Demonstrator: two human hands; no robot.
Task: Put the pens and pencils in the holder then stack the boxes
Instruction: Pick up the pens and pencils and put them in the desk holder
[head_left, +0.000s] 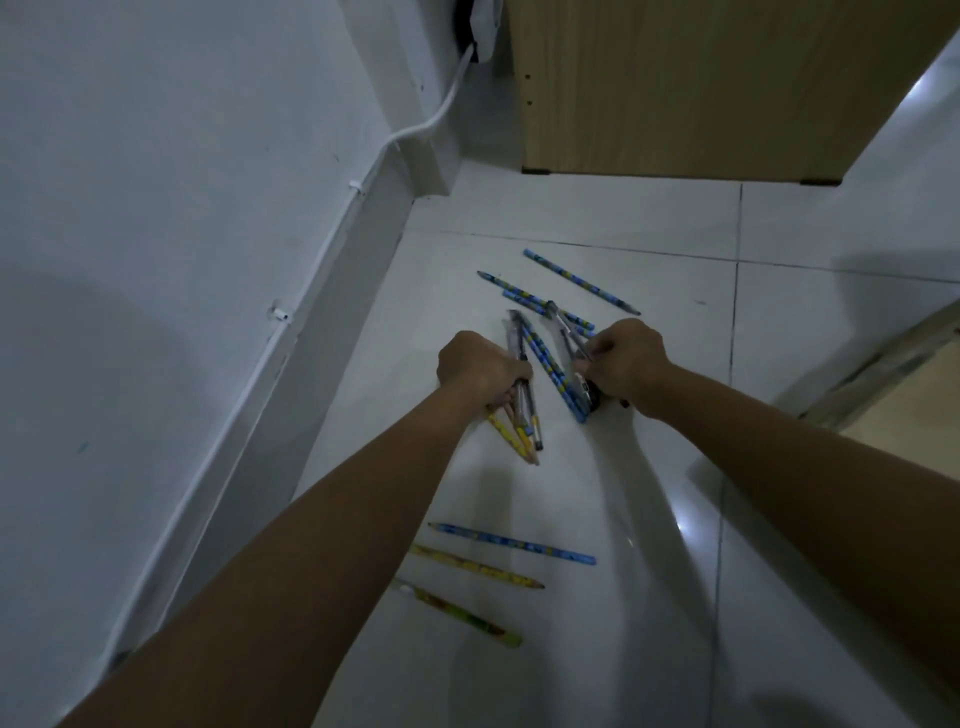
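Pencils and pens fill both fists at the frame's centre: the left hand (480, 366) grips a yellow-tipped bundle (522, 415), the right hand (626, 364) a blue bunch (550, 364). More blue pencils (579, 280) lie just above, three loose ones (511, 543) lower down, all on the white tiled floor (649, 493) beside the wall (156, 208).

I see a floor of pale glossy tiles (597, 208) crossed by thin dark grout lines, with a bright glare spot on the near right. A white wall (156, 182) runs along the left, its baseboard (291, 374) slanting from near left to far centre. A white cable (83, 111) is clipped along that wall and climbs to a white device (485, 28) at the far top. A light wooden cabinet (701, 88) stands at the far side on small dark feet. At the right edge I make out a doorway threshold (883, 364).
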